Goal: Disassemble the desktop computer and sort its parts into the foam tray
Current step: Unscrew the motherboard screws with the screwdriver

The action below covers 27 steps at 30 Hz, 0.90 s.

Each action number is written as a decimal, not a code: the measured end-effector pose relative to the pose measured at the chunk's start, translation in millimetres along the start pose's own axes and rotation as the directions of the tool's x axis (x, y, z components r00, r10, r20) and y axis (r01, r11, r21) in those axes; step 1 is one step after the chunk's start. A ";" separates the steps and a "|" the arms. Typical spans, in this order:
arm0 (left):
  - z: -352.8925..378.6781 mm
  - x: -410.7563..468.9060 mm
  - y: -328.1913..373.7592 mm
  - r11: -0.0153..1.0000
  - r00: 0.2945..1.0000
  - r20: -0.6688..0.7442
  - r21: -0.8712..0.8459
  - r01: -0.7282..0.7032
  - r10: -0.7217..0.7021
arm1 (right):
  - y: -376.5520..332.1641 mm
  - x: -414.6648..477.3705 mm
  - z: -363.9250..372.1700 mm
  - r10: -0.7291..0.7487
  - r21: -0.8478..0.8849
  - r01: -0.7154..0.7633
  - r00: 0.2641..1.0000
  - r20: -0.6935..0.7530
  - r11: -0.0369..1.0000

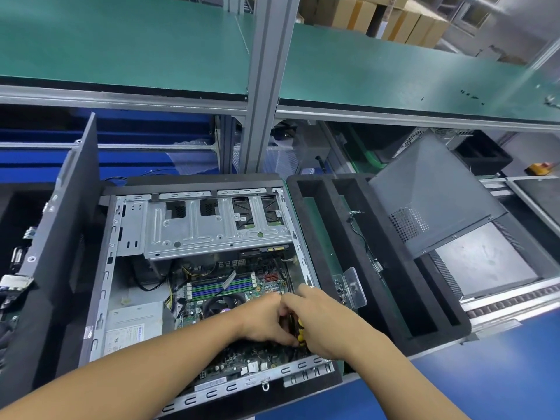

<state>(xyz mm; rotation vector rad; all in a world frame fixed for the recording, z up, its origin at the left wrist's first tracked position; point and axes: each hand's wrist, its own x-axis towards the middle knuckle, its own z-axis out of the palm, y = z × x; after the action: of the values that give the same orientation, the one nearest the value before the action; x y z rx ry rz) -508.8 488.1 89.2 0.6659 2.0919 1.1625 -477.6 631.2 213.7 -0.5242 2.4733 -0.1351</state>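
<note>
While the open case (194,268) lies flat at the centre, both hands meet over the motherboard (242,286) near the case's 4 o'clock corner. Left hand (266,321) curls loosely, fingertips down on the board; what it pinches, if anything, I cannot tell. Right hand (318,322) is wrapped around a yellow-and-black tool (300,331), touching the left. Foam tray (321,225) sits just beside the case at 3 o'clock, with a side panel (430,201) leaning tilted over its far part.
</note>
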 end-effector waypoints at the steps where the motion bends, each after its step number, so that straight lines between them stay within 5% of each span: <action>1: 1.0 0.1 0.3 1.000 1.000 0.008 0.015 0.001 -0.001 | -1.6 -0.6 0.7 0.019 -0.007 -0.019 0.999 -0.028 1.000; 7: 1.4 2.6 5.5 0.997 0.999 0.037 0.066 -0.029 0.027 | -11.5 5.4 -0.7 0.118 -0.237 -0.138 0.988 -0.096 0.962; 16: -3.8 3.8 2.0 0.996 0.995 0.091 0.077 0.037 -0.044 | -1.9 7.6 -1.4 -0.064 -0.114 0.068 0.997 0.040 0.991; 23: -0.2 5.0 11.4 0.996 0.994 0.109 0.080 -0.026 0.017 | -7.6 5.9 1.5 0.108 -0.221 -0.125 0.990 -0.088 0.967; 27: -2.1 4.1 10.4 0.998 0.994 0.105 0.068 -0.007 0.000 | -9.3 5.6 1.3 0.088 -0.238 -0.100 0.994 -0.061 0.966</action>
<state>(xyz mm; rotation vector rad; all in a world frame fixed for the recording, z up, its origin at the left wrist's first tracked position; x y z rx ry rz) -511.8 494.7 97.9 0.7465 2.0499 1.0396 -477.8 620.5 211.5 -0.5079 2.5738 0.1953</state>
